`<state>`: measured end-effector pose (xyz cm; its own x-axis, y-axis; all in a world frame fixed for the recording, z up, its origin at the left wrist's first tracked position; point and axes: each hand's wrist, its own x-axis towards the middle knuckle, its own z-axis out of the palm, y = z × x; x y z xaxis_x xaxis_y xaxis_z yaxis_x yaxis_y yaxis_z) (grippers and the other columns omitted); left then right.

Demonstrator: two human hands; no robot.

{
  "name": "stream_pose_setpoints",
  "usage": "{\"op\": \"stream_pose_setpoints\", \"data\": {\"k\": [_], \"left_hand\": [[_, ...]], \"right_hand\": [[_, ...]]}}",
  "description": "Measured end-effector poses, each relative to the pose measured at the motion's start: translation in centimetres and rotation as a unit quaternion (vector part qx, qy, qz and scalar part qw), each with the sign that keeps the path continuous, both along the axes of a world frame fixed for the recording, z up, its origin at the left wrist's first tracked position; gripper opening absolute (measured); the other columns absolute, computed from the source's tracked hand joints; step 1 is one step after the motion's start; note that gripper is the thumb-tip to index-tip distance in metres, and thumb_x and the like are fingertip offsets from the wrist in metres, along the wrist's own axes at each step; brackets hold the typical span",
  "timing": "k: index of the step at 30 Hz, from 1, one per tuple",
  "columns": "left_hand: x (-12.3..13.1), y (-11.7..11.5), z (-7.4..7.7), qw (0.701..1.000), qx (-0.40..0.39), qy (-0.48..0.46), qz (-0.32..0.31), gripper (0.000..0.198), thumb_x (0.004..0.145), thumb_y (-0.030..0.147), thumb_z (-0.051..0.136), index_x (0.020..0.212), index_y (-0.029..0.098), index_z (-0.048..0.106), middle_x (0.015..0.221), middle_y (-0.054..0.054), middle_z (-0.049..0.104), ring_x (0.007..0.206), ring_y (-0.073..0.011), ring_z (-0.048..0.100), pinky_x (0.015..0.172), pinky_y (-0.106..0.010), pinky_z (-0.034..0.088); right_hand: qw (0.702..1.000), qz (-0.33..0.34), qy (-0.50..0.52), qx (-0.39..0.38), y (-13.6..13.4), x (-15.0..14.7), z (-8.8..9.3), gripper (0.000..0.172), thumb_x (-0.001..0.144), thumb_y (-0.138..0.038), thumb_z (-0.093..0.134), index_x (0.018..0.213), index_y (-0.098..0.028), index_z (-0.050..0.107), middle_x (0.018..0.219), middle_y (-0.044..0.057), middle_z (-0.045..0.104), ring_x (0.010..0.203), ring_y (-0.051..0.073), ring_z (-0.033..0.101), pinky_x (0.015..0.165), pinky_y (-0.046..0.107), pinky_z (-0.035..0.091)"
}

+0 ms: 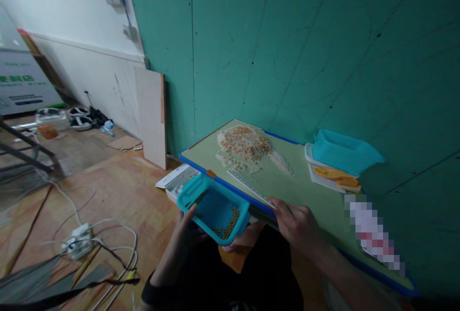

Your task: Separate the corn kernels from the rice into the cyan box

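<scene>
My left hand [187, 220] grips the left side of a blue plastic container [217, 205], its thumb over the rim. The container is tilted just off the table's near edge, with small yellowish-green beans along its walls and corners. My right hand [294, 220] is closed on one end of a long, thin white strip [247, 187] that looks like a ruler, lying along the near edge of the tabletop. Beyond the strip, a heap of yellow beans and pale grains [246, 143] spreads over the green tabletop [287, 145].
At the table's right stand another blue container [345, 150], an orange cloth [336, 177] on a white lid and a blurred-out object [373, 234]. A green wall [230, 38] rises behind. Cables and a power strip [79, 240] lie on the floor to the left.
</scene>
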<state>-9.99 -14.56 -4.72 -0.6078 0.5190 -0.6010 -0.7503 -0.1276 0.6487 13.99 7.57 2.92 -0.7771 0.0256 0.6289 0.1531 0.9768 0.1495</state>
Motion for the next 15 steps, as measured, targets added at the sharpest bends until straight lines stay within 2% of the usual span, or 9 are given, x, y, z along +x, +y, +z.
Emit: {"op": "stream_pose_setpoints", "data": {"k": [2,4,6,7,8,9,11,13,15], "left_hand": [[0.7,1.2,-0.1,0.999,-0.033,0.013,0.027,0.074,0.097,0.047,0.082,0.166,0.041,0.054,0.135,-0.017,0.078,0.100,-0.0373,0.086,0.080,-0.045,0.070],[2.7,3.9,0.2,0.997,-0.047,0.015,0.068,0.067,0.102,0.051,0.074,0.165,0.042,0.054,0.144,-0.017,0.075,0.104,-0.0374,0.086,0.084,-0.046,0.070],[5.7,7.4,0.8,0.995,-0.045,0.006,0.092,0.069,0.109,0.063,0.057,0.173,0.048,0.038,0.150,-0.017,0.072,0.105,-0.0367,0.086,0.085,-0.047,0.070],[7.0,8.9,1.1,0.990,-0.049,-0.014,0.132,0.073,0.110,0.072,0.047,0.176,0.050,0.028,0.150,-0.017,0.073,0.104,-0.0367,0.086,0.084,-0.047,0.069],[8.0,9.9,1.3,0.987,-0.055,-0.032,0.149,0.079,0.109,0.077,0.043,0.179,0.050,0.018,0.148,-0.017,0.073,0.104,-0.0369,0.086,0.083,-0.046,0.069],[8.4,10.2,1.4,0.988,-0.054,-0.047,0.136,0.083,0.108,0.078,0.043,0.179,0.049,0.010,0.145,-0.017,0.073,0.106,-0.0371,0.086,0.084,-0.046,0.069],[7.3,8.7,1.0,0.995,-0.022,-0.030,0.094,0.085,0.108,0.075,0.049,0.180,0.045,0.016,0.130,-0.015,0.077,0.103,-0.0368,0.086,0.083,-0.046,0.069],[4.3,5.2,0.3,1.000,0.010,0.018,-0.005,0.086,0.107,0.064,0.065,0.180,0.040,0.028,0.110,-0.010,0.077,0.096,-0.0343,0.085,0.084,-0.046,0.070],[1.4,1.8,-0.5,0.999,0.010,0.029,-0.030,0.094,0.100,0.053,0.081,0.181,0.035,0.036,0.096,-0.006,0.073,0.083,-0.0291,0.082,0.081,-0.044,0.070]], "right_hand": [[1.000,-0.003,-0.011,0.005,0.2,1.1,0.2,0.038,0.101,0.004,0.051,0.122,-0.016,0.076,0.096,0.008,0.090,0.070,0.020,0.085,0.066,0.027,0.064],[1.000,-0.005,-0.010,0.012,0.3,1.8,0.3,0.038,0.103,0.004,0.050,0.122,-0.016,0.077,0.097,0.009,0.090,0.070,0.019,0.085,0.067,0.027,0.064],[1.000,-0.010,-0.007,0.019,0.2,2.3,0.4,0.037,0.105,0.003,0.050,0.122,-0.015,0.077,0.098,0.009,0.090,0.071,0.019,0.085,0.066,0.027,0.063],[1.000,-0.015,-0.007,0.023,0.1,2.3,0.3,0.036,0.105,0.004,0.050,0.121,-0.015,0.077,0.098,0.009,0.090,0.071,0.018,0.085,0.066,0.027,0.062],[0.999,-0.020,-0.009,0.028,0.0,2.3,0.3,0.036,0.105,0.005,0.050,0.120,-0.014,0.077,0.098,0.009,0.090,0.071,0.018,0.085,0.065,0.027,0.061],[0.999,-0.023,-0.008,0.034,-0.1,2.1,0.3,0.037,0.104,0.006,0.050,0.119,-0.013,0.077,0.097,0.009,0.090,0.070,0.018,0.084,0.065,0.027,0.061],[0.998,-0.031,-0.004,0.045,-0.5,1.7,0.2,0.036,0.101,0.007,0.050,0.118,-0.011,0.076,0.094,0.009,0.088,0.069,0.019,0.084,0.065,0.029,0.060],[0.998,-0.043,0.000,0.055,-0.8,1.2,0.2,0.035,0.100,0.007,0.050,0.117,-0.010,0.075,0.091,0.008,0.088,0.067,0.019,0.083,0.064,0.030,0.060],[0.996,-0.059,-0.003,0.060,-1.2,0.8,0.2,0.033,0.099,0.007,0.052,0.115,-0.012,0.074,0.090,0.007,0.087,0.067,0.019,0.082,0.063,0.030,0.058]]}}
